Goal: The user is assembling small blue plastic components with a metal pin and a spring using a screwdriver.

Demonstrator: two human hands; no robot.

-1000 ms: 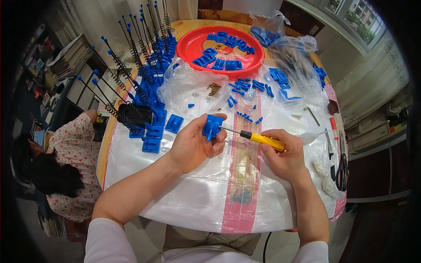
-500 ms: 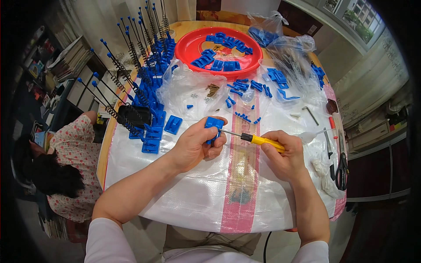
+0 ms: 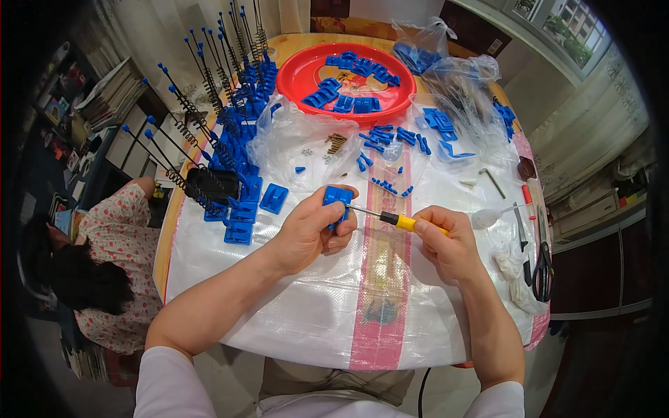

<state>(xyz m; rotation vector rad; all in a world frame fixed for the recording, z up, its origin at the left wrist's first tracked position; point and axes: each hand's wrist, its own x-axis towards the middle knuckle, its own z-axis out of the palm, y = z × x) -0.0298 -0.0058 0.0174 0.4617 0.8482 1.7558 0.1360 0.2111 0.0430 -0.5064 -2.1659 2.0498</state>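
Inside the near edge of the table [image 3: 295, 42], the left hand [image 3: 310, 228] clasps a blue bracket [image 3: 338, 196], the right hand [image 3: 449, 244] a yellow-handled screwdriver [image 3: 397, 221] reaching it; print on the pink-edged stripe [image 3: 383, 272] is illegible.

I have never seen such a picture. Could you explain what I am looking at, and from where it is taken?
There is no machine, only a person's two bare hands. A fisheye camera on the person's head looks down, so straight edges bend near the rim. The left hand holds a blue plastic part; the right hand grips a yellow-handled screwdriver, its shaft reaching that part. On the table, with its white sheet, are small blue pieces, brass-coloured screws, scissors and a red basin with blue parts.
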